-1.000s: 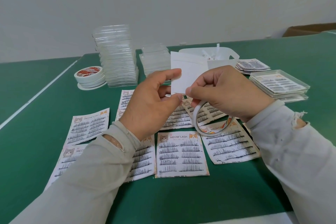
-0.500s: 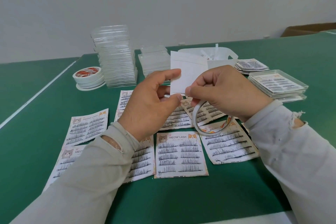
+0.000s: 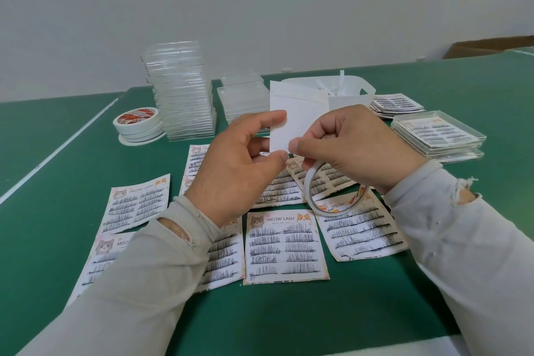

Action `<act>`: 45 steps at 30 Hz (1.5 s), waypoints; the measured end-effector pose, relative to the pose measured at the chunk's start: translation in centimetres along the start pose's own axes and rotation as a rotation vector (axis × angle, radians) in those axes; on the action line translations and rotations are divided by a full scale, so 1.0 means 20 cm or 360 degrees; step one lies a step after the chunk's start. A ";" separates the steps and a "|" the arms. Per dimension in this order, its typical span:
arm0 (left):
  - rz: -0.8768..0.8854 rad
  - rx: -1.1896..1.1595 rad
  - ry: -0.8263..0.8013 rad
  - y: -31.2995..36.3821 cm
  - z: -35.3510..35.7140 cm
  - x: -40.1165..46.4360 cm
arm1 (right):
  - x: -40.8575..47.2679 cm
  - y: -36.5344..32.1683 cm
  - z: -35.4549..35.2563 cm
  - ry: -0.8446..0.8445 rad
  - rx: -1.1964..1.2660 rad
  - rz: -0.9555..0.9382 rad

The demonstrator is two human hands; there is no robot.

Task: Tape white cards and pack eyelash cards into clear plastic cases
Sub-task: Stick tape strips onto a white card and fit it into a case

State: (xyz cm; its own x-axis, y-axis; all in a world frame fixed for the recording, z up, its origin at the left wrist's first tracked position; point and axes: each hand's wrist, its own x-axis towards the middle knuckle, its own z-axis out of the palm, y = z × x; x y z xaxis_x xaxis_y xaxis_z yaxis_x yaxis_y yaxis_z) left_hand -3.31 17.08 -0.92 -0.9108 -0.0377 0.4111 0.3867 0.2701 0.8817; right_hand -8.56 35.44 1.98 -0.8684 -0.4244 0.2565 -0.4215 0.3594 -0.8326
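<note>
green table (image 3: 289, 321) with a plain pale wall behind it, pretty cluttered setup. both hands are up over the middle holding a white card (image 3: 300, 121) upright above the table. left hand (image 3: 234, 173) pinches the card's left edge between thumb and fingertips, right hand (image 3: 352, 147) pinches the bottom right corner with thumb and forefinger, and a thin roll of double-sided tape (image 3: 326, 199) hangs from that same hand. under the hands there's a spread of meow lash eyelash cards (image 3: 284, 246) lying flat on the table. tall stack of clear plastic cases (image 3: 182, 92) sits at the back left, with a pile of tape rolls (image 3: 138, 124) just beside it. packed cases (image 3: 436, 134) are stacked on the right, well apart from the empties.
</note>
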 end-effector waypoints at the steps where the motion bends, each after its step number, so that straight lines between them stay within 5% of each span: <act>1: 0.0001 0.0007 -0.0001 0.00 0.00 0.00 | 0.00 0.00 0.00 0.0007 -0.0008 0.0004; 16: 0.0110 0.0058 0.0217 0.00 0.01 0.00 | 0.00 -0.01 0.02 0.0030 -0.0053 0.0036; 29: 0.0021 -0.0249 0.0032 0.00 0.03 0.00 | 0.01 0.00 0.02 -0.0001 -0.0074 0.0032; 45: 0.0098 0.0103 0.0243 -0.01 0.00 0.03 | -0.02 -0.04 -0.01 -0.0097 0.0047 0.0015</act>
State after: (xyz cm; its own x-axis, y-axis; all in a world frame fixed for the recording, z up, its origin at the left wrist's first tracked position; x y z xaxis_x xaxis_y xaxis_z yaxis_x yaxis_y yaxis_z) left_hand -3.91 16.95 -0.88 -0.8513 -0.1634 0.4986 0.4267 0.3373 0.8391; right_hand -8.02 35.46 2.64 -0.8544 -0.4713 0.2190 -0.4047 0.3390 -0.8493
